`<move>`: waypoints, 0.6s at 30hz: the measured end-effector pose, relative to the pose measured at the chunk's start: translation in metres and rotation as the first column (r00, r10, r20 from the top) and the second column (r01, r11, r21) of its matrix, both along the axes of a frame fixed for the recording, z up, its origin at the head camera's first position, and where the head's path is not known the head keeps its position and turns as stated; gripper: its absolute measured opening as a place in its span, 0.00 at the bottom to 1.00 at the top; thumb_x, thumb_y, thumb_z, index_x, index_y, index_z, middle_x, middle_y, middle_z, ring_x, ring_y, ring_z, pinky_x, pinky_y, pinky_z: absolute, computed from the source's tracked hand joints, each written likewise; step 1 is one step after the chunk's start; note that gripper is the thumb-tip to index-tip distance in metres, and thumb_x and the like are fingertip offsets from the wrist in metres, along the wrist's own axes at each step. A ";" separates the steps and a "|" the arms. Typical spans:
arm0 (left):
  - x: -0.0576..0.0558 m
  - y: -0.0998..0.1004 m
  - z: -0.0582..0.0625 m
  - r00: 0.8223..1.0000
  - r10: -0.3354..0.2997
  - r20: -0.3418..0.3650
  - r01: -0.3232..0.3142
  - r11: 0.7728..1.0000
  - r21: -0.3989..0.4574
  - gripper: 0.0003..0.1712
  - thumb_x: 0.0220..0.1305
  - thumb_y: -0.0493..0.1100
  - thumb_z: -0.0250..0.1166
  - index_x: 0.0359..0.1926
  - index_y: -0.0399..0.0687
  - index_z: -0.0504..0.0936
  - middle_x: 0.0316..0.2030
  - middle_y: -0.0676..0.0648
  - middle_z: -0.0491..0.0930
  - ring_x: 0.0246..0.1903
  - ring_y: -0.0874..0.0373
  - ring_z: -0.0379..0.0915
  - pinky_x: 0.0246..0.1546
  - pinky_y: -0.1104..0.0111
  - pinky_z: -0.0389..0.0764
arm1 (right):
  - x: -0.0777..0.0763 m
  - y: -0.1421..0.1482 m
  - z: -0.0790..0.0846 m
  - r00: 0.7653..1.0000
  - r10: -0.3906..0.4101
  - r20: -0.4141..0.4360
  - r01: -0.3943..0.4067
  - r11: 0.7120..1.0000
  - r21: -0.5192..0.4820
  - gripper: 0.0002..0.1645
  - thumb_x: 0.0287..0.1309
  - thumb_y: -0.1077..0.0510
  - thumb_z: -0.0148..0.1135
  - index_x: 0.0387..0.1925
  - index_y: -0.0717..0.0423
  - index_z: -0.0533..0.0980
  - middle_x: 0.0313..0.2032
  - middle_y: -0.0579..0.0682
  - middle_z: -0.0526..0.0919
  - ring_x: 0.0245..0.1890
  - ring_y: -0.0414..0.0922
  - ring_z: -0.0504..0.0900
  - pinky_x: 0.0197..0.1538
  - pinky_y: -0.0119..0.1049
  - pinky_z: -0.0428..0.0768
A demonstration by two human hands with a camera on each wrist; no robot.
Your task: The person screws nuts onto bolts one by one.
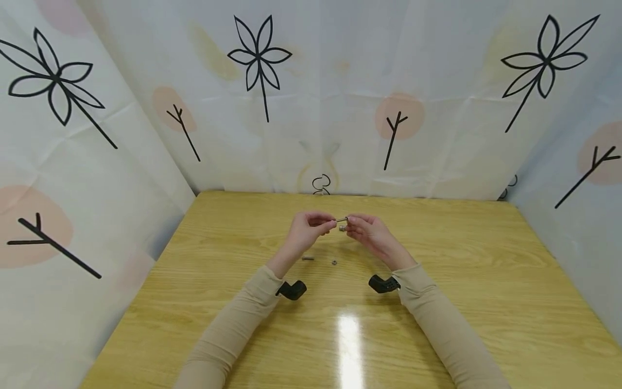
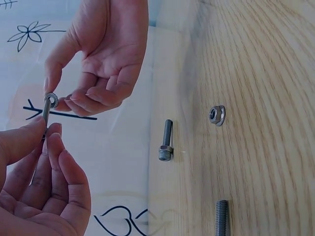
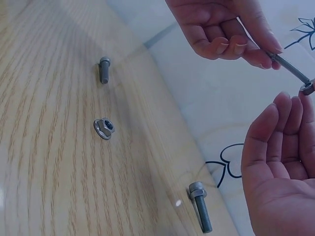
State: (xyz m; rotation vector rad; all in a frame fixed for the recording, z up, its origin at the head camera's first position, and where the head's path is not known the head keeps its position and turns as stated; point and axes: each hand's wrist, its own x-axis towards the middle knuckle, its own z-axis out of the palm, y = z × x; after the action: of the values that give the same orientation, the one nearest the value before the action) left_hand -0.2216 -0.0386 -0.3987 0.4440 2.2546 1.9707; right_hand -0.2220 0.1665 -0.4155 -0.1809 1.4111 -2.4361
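Note:
My left hand (image 1: 306,227) pinches a threaded bolt (image 3: 291,68) between thumb and fingertips, holding it above the table. Thumb and forefinger of my right hand (image 1: 373,233) hold a serrated flange nut (image 2: 51,100) at the bolt's far end. How far the nut is threaded on, I cannot tell. Below the hands, a socket-head bolt with a nut up against its head (image 2: 166,147) lies on the wooden table. Nearer me are a loose flange nut (image 3: 104,129) and another bolt (image 3: 104,70), lying on its side.
The wooden table (image 1: 233,324) reaches back to a patterned cloth (image 1: 340,108) that encloses its far side and both flanks. Black wrist devices (image 1: 292,290) are strapped on at the sleeve cuffs. A bright light reflection (image 1: 349,346) shows near the front.

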 end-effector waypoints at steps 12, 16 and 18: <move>0.018 0.004 0.027 1.000 -0.005 -0.014 0.005 1.000 -0.020 0.10 0.62 0.36 0.66 0.42 0.32 0.84 0.36 0.37 0.84 0.31 0.58 0.79 0.36 0.65 0.84 | 0.002 0.005 -0.001 0.998 0.026 -0.052 -0.026 1.000 -0.004 0.14 0.68 0.69 0.51 0.34 0.57 0.82 0.32 0.50 0.84 0.34 0.43 0.83 0.44 0.33 0.83; 0.020 0.007 0.027 1.000 0.002 -0.026 -0.002 1.000 -0.003 0.09 0.61 0.35 0.67 0.40 0.31 0.84 0.34 0.38 0.84 0.32 0.50 0.80 0.33 0.67 0.83 | 0.002 0.008 -0.003 0.997 0.023 -0.074 -0.021 1.000 0.017 0.16 0.68 0.70 0.49 0.34 0.56 0.82 0.32 0.49 0.84 0.35 0.43 0.82 0.45 0.33 0.83; 0.020 0.008 0.027 1.000 -0.009 -0.014 0.009 1.000 -0.012 0.09 0.61 0.35 0.67 0.40 0.30 0.84 0.35 0.36 0.84 0.32 0.48 0.80 0.32 0.68 0.83 | 0.003 0.011 -0.004 0.995 0.024 -0.098 -0.020 0.999 0.036 0.17 0.68 0.71 0.49 0.34 0.55 0.82 0.33 0.48 0.83 0.36 0.43 0.82 0.45 0.32 0.83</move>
State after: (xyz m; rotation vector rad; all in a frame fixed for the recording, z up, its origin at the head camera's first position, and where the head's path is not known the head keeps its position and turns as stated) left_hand -0.2021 -0.0306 -0.3718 0.4671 2.2670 1.9548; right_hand -0.2192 0.1774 -0.4192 -0.3103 1.4839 -2.4124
